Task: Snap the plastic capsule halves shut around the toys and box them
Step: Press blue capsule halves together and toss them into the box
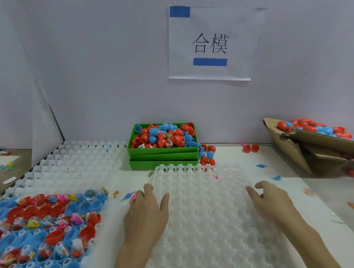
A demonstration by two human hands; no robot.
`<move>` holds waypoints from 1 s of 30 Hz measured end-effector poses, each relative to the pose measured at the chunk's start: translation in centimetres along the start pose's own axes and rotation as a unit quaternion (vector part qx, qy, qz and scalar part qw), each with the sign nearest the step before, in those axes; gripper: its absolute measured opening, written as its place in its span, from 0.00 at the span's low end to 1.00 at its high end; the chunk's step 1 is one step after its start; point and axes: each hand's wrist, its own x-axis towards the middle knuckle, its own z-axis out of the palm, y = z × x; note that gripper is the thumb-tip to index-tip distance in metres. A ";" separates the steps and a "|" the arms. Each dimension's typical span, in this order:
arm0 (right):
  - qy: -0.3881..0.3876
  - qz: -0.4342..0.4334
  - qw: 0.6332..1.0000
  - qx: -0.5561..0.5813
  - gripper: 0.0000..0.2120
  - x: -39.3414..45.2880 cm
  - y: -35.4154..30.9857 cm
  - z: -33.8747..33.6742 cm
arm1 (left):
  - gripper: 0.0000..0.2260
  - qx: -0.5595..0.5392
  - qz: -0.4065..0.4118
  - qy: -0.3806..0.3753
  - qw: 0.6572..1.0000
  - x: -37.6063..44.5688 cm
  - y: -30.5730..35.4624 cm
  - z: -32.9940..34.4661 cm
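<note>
Both my hands rest on the white dimpled tray (207,214) in front of me, palms down. My left hand (146,211) lies over its left edge, fingers straight and slightly spread, holding nothing. A pink toy scrap (132,197) sits just by the little finger, apparently on the table, not gripped. My right hand (272,200) lies on the tray's right part, fingers loosely bent, thumb pointing inward, also holding nothing.

This tray's long axis runs away from me toward the wall, and its far edge stops just short of the green boxes (163,155). I see no capsule halves in the sockets under my hands.

The work pieces lie to my left: the loaded tray (43,229) holds red and blue capsule halves, open side up, many with a bagged toy inside. Its near corner is just beside my left wrist, so the left hand is the nearer one; the right would have to cross over.

Judgement: the next move turns on bringing the white tray leftward over the loaded one, or reaching left for halves. I cannot tell which.

The cardboard carton (291,148), already holding closed capsules, stands well apart to the right, tilted toward me. The right hand is nearer to it.
</note>
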 end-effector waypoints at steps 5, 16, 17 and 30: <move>-0.062 0.053 0.988 0.132 0.30 0.3 1.2 -1.4 | 0.17 -0.154 -0.036 -0.031 0.987 0.5 -0.2 -0.7; -0.121 0.088 0.937 0.316 0.42 0.0 2.0 -6.8 | 0.11 -0.539 -0.136 -0.076 0.828 0.8 -0.5 -3.6; -0.124 0.108 0.925 0.342 0.41 -0.2 1.7 -7.3 | 0.14 -0.584 -0.170 -0.074 0.790 1.0 -0.7 -3.6; -0.208 -0.104 0.753 0.616 0.18 -3.5 -23.0 1.1 | 0.13 -0.210 0.018 -0.038 0.977 -0.6 -0.1 0.4</move>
